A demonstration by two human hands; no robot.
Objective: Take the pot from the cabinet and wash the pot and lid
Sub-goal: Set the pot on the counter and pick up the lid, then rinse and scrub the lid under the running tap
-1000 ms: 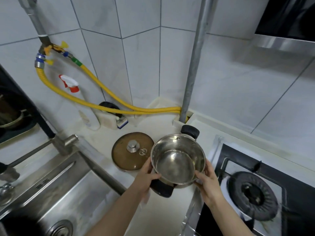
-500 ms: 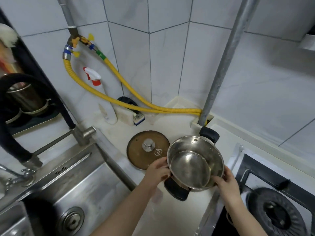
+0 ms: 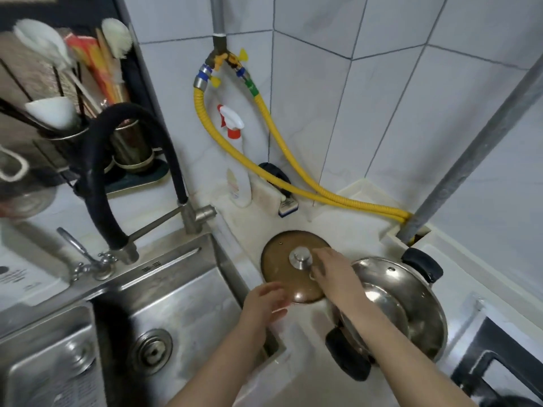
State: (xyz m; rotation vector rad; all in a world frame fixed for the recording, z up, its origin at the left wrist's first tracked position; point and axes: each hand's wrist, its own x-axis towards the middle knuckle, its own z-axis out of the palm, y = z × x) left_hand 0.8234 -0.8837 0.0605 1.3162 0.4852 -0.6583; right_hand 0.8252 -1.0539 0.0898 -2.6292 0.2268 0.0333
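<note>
No legible text anywhere.

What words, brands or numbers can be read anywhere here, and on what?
None can be read.
Spray bottle: label too blurred.
White sheet left of the sink: dark print, too small and blurred.
Lid: no legible marking.
Pot: none visible.

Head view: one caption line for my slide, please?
Right hand reaches the lid knob; steel pot rests beside sink.
</note>
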